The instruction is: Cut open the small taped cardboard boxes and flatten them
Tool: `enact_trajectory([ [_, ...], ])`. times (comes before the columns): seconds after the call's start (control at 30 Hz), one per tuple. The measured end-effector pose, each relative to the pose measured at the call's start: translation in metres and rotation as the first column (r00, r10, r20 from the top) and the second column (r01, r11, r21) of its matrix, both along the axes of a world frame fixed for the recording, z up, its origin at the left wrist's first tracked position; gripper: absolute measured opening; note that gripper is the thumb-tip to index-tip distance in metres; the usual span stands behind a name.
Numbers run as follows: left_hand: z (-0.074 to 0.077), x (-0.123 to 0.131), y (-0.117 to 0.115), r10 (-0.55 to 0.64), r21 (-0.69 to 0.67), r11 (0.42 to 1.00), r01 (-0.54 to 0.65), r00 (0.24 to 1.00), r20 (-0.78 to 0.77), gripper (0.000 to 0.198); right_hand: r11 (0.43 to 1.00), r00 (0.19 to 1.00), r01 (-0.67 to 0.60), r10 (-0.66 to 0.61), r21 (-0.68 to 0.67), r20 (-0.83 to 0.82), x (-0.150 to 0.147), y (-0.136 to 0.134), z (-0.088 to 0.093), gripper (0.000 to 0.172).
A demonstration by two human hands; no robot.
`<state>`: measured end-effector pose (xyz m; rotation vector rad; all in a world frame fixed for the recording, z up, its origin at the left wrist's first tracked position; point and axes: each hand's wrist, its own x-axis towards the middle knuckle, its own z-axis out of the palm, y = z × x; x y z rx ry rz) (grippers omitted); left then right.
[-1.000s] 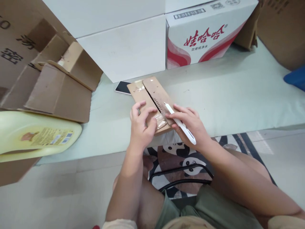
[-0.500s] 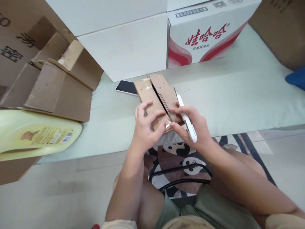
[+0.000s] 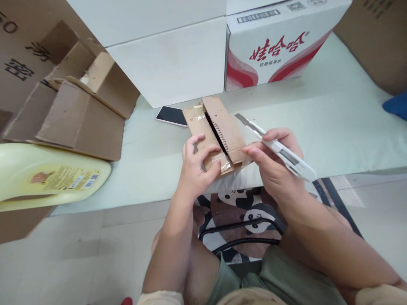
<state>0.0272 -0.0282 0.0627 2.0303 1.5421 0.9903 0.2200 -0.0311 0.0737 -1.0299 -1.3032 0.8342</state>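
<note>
A small brown cardboard box [image 3: 227,125] lies tilted on the pale green cloth, with a dark slit along its top beside a raised flap. Clear tape shows at its near end. My left hand [image 3: 199,169] grips the box's left side, fingers curled over the top. In my right hand [image 3: 280,163] is a white utility knife [image 3: 288,156], its blade out and pointing up-left, above the box's right side. The thumb and a fingertip of that hand pinch at the flap's near right corner; whether they hold tape or cardboard I cannot tell.
A phone [image 3: 171,116] lies just behind the box. White cartons [image 3: 168,63] and a red-and-white water carton [image 3: 270,63] stand at the back. To the left are open cardboard boxes [image 3: 85,114] and a yellow bottle [image 3: 54,178]. The table's front edge runs close to my hands.
My right hand has moved right, from the slit's near end to the flap's corner, and the knife has swung to lie more flat. The left hand stays on the box.
</note>
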Motion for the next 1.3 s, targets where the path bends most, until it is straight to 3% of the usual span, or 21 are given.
enact_trajectory([
  [0.2, -0.002, 0.0, 0.001, 0.005, 0.014, 1.0, -0.005, 1.0, 0.022, 0.026, 1.0, 0.987, -0.025, 0.027, -0.014, 0.159, 0.008, 0.011, -0.001, 0.022],
  [0.43, -0.002, 0.001, 0.001, -0.014, 0.013, 1.0, 0.014, 1.0, 0.027, 0.027, 0.999, 0.899, 0.029, -0.016, -0.023, 0.437, 0.005, 0.018, 0.006, 0.013],
  [0.77, -0.001, 0.003, 0.0, -0.003, 0.012, 1.0, 0.003, 1.0, 0.014, 0.027, 0.994, 0.735, 0.105, -0.1, 0.032, 0.671, 0.0, 0.016, 0.008, 0.037],
  [0.87, -0.001, 0.003, 0.001, 0.0, 0.001, 1.0, 0.0, 1.0, 0.01, 0.026, 0.992, 0.75, 0.127, -0.102, 0.01, 0.653, 0.003, 0.019, 0.009, 0.039],
  [1.03, -0.001, 0.002, 0.0, -0.005, 0.002, 1.0, 0.005, 1.0, 0.031, 0.026, 0.986, 0.89, 0.096, -0.023, -0.137, 0.456, 0.01, 0.037, -0.003, 0.041],
  [1.17, -0.002, 0.0, 0.0, 0.001, -0.01, 1.0, -0.001, 1.0, 0.02, 0.025, 0.965, 0.976, -0.037, 0.09, -0.259, 0.198, 0.012, 0.051, -0.015, 0.038],
  [1.3, -0.003, 0.0, 0.0, 0.012, -0.004, 1.0, -0.012, 1.0, 0.01, 0.025, 0.961, 0.989, -0.106, 0.13, -0.254, 0.077, 0.01, 0.05, -0.015, 0.046],
])
